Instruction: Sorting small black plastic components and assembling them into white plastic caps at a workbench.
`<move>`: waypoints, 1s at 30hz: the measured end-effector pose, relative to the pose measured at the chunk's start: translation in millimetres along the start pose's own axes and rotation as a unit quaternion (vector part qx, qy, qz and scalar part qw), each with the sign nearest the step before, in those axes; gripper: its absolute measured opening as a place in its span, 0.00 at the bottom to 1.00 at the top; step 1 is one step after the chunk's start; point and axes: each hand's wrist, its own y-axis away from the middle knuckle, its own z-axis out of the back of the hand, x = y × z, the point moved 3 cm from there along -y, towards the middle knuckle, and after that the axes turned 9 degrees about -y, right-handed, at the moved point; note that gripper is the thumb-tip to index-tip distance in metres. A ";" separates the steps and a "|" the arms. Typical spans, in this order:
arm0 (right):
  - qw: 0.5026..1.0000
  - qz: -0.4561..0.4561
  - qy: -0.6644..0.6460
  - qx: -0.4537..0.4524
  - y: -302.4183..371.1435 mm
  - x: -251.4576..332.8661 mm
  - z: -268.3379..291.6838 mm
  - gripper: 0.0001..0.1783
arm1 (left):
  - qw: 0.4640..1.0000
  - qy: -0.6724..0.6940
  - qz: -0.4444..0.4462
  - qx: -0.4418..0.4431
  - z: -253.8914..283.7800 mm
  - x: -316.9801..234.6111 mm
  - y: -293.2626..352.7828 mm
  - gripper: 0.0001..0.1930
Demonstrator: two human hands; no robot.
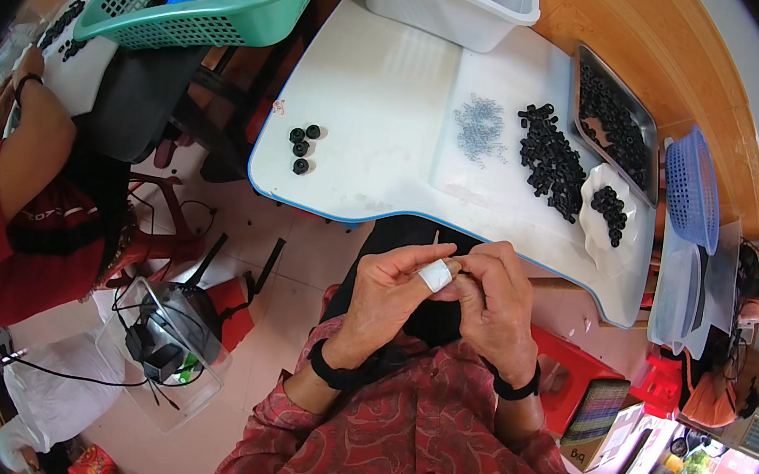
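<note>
My left hand [382, 298] and my right hand [496, 297] meet in front of my chest, just off the near edge of the white table [353, 140]. Both have their fingers pinched together, and whatever is between them is hidden or too small to name. A white wrap [436, 275] goes round what looks like the left thumb. Beyond the hands lie a pile of small black cylindrical parts [552, 158] and a scatter of thin, shiny small pieces [481, 129]. Several round black parts [301, 149] sit apart on the left of the tabletop.
A metal tray [648, 179] and a white dish [592, 231], both with black parts, stand at the right. A white bin [452, 11] is at the back. Left, a green basket [244, 30] holds black parts near another person's arm [35, 137]. A red stool [561, 370] stands below.
</note>
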 end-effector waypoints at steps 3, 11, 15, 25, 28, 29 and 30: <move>1.000 -0.026 0.009 0.014 2.5 -3.8 -3.9 0.13 | 1.000 0.011 0.009 -0.008 -1.2 3.9 -1.5 0.13; 0.998 -0.049 0.014 0.026 2.8 -3.1 -6.0 0.13 | 0.999 0.018 0.046 -0.012 -0.5 7.6 -5.3 0.12; 0.998 -0.064 -0.003 0.018 5.8 -6.5 -7.6 0.13 | 0.999 -0.029 0.035 -0.012 0.9 12.2 -5.0 0.12; 0.993 -0.115 -0.037 -0.005 7.7 -6.0 -9.8 0.13 | 0.981 -0.179 -0.057 -0.044 -1.5 11.3 -4.6 0.12; 0.986 -0.149 -0.067 -0.022 11.4 -5.9 -11.1 0.14 | 0.977 -0.204 -0.062 -0.017 0.6 8.6 -3.5 0.13; 0.973 -0.200 -0.106 -0.041 14.7 -9.2 -12.0 0.14 | 0.975 -0.210 -0.073 -0.014 1.8 10.0 -3.7 0.13; 0.973 -0.200 -0.106 -0.041 16.0 -10.7 -12.7 0.14 | 0.973 -0.216 -0.084 -0.011 2.2 9.9 -3.7 0.13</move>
